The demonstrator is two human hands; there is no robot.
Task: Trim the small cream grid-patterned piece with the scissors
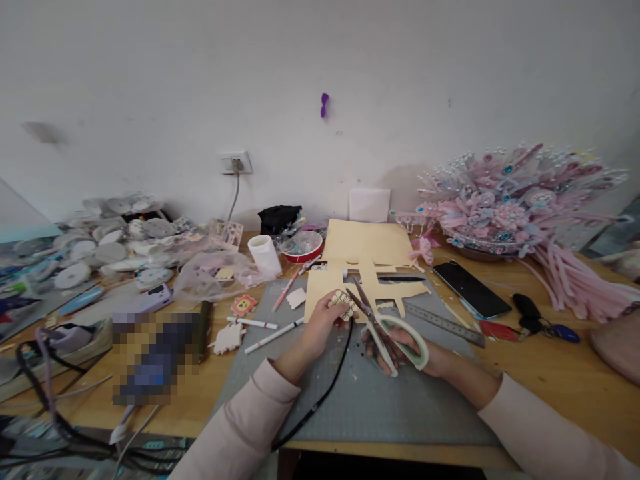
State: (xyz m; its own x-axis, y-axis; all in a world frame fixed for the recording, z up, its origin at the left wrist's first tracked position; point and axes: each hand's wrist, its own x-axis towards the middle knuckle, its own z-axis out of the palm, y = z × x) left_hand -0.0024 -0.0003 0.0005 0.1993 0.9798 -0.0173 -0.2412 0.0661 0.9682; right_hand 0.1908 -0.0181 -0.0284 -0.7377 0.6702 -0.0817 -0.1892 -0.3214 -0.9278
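Observation:
My right hand point(400, 347) grips a pair of scissors point(387, 327) with pale green handles, blades open and pointing up-left. My left hand point(323, 323) pinches a small cream cut-out shape point(344, 303) right at the blade tips. Both hands hover over a grey cutting mat point(350, 393). Behind them lies a cream sheet point(365, 267) with pieces cut out of it. A black cord point(325, 393) runs from near my left hand toward the table's front edge.
A metal ruler point(443, 323), phone point(470, 288), keys point(537, 319) and a pink flower ornament point(510, 200) lie right. Pens point(273, 335), a white roll point(264, 255), a red bowl point(303, 245) and plastic bags point(210, 270) sit left, with discs point(110, 233) and cables point(60, 407).

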